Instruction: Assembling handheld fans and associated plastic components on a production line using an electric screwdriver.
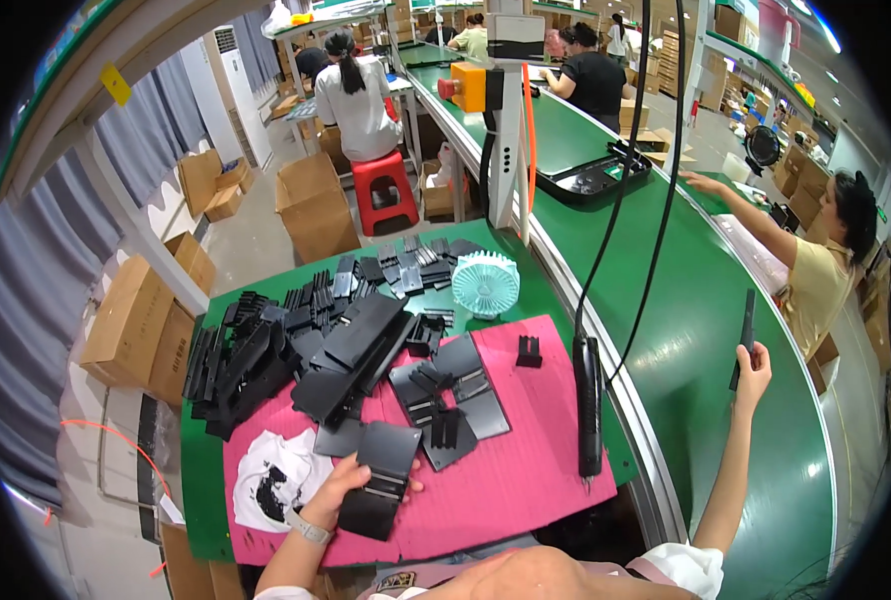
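My left hand (341, 488) rests on the pink mat (541, 460) and grips a flat black plastic panel (379, 480) near the mat's front edge. My right hand (753, 366) is stretched out over the green conveyor belt (706, 300) and holds a narrow black strip (745, 335) upright. Several more black panels and clips (436, 395) lie spread across the mat just beyond the left hand. A large heap of black parts (266, 350) covers the left of the bench.
A black electric screwdriver (589, 405) hangs on cables at the mat's right edge. A small pale-green fan (485, 283) stands behind the parts. A person in a yellow shirt (816, 270) reaches over the belt on the right. Cardboard boxes (146, 320) line the floor.
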Motion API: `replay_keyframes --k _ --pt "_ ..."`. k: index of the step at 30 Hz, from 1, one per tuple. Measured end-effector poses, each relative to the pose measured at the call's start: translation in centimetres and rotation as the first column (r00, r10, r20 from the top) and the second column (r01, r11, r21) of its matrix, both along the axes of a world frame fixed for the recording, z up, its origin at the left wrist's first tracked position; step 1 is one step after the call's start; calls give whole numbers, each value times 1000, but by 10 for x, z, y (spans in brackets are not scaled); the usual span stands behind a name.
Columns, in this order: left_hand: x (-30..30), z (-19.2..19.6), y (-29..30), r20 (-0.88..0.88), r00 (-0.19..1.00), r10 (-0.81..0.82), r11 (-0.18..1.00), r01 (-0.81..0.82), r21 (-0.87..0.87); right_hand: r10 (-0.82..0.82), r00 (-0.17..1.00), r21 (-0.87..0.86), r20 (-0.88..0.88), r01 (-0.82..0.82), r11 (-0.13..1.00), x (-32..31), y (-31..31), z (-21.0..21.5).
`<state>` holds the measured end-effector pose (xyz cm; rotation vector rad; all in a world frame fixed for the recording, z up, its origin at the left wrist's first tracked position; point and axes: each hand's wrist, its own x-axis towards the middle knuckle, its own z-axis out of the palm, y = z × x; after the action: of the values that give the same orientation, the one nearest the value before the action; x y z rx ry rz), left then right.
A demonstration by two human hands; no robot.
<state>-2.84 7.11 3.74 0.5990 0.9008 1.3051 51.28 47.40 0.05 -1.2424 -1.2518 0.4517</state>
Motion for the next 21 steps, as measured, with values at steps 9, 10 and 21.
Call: replay_keyframes --k 9,10,21 --pt "-2 -8 -2 -4 999 -35 985 35 170 818 561 -39 -126 -827 561 -210 -198 125" --pt "-1 -7 -3 -1 999 -38 979 37 203 867 482 -31 -127 -875 482 -234 -206 127" --pt "-23 -29 -34 12 997 70 953 -71 296 694 382 -249 611 -739 626 -468 -231 82"
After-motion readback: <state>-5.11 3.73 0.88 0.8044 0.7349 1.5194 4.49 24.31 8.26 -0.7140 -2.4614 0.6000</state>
